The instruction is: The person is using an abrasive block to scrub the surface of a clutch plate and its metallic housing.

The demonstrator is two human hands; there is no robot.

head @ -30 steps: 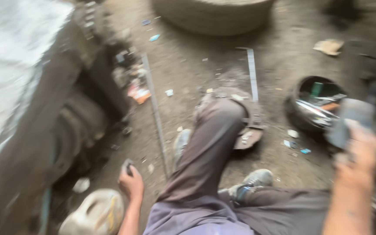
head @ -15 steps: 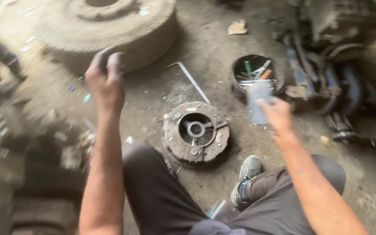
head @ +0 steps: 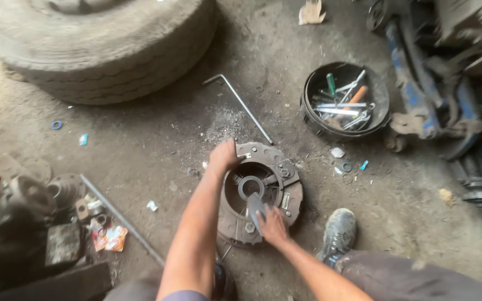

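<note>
- On the dirt floor, dead centre: one round metal clutch plate, lying flat, ring in its middle.
- Left hand on the plate's upper-left rim, fingers curled over the edge, clamped on it.
- Right hand at the plate's lower side, fingers closed around one grey tool; its tip points toward the centre ring.
- One bent steel rod on the floor just above the plate, near end almost touching the rim.
- One black bucket to the upper right, holding several hand tools: wrenches plus two screwdrivers, one green handle and one orange. Exact count unclear.
- One big tyre top left, lying flat, well apart from the plate.
- One long bar lower left, beside scrap parts.
- One shoe just right of the plate.
</note>
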